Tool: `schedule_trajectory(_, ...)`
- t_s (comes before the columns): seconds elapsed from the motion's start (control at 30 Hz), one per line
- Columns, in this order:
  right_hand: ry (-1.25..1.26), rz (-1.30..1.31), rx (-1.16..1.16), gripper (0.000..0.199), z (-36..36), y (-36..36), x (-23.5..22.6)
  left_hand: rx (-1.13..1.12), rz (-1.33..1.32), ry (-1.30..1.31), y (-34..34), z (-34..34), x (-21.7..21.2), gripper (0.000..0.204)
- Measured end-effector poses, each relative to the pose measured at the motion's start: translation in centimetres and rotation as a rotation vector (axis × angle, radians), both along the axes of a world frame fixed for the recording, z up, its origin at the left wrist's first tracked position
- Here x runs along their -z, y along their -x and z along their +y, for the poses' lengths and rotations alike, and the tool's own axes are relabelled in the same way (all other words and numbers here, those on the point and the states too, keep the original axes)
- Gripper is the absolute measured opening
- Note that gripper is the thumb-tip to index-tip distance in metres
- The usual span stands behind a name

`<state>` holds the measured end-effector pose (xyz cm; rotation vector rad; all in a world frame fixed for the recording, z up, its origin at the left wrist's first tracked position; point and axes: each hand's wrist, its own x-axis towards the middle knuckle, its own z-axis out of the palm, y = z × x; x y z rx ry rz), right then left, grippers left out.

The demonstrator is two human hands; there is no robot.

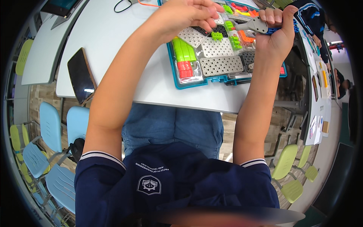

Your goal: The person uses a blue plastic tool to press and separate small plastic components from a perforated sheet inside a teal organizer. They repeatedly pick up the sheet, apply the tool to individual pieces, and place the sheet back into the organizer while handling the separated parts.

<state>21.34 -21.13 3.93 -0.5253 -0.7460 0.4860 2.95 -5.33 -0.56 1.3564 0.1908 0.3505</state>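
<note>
The right hand (275,36) is being clenched around a grey tool with a blue handle (261,25); the left hand (185,15) is being pinched shut, its contents hidden. Beneath both, a teal parts tray (181,81) is lying on the table (113,34).

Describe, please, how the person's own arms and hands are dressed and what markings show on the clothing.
Both forearms are bare, and the left hand and right hand wear no gloves, rings or watch. The short sleeves are navy blue with white-striped cuffs. The navy shirt carries a small white crest and white lettering on the chest.
</note>
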Motion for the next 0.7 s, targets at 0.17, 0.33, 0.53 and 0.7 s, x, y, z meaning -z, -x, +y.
schedule_trajectory(0.17, 0.056, -0.434, 0.066, 0.028, -1.0, 1.5, -0.8, -0.036, -0.025, 0.389, 0.7, 1.7, -0.2, 0.030)
schedule_trajectory(0.33, 0.626, -1.165, 0.686, 0.032, -0.6, 4.6, -1.7, -0.600, 0.231, -0.612, 1.3, -1.0, -1.8, 0.035)
schedule_trajectory(0.53, 0.958, -1.429, 0.556, 0.028, -0.9, 4.2, -1.5, -0.409, 0.680, -0.930, 2.8, -2.5, -4.6, 0.060)
schedule_trajectory(0.7, 1.067, -1.537, 0.338, 0.032, -0.8, 3.2, -0.9, -0.453, 0.587, -1.076, 3.2, -2.9, -2.8, 0.087)
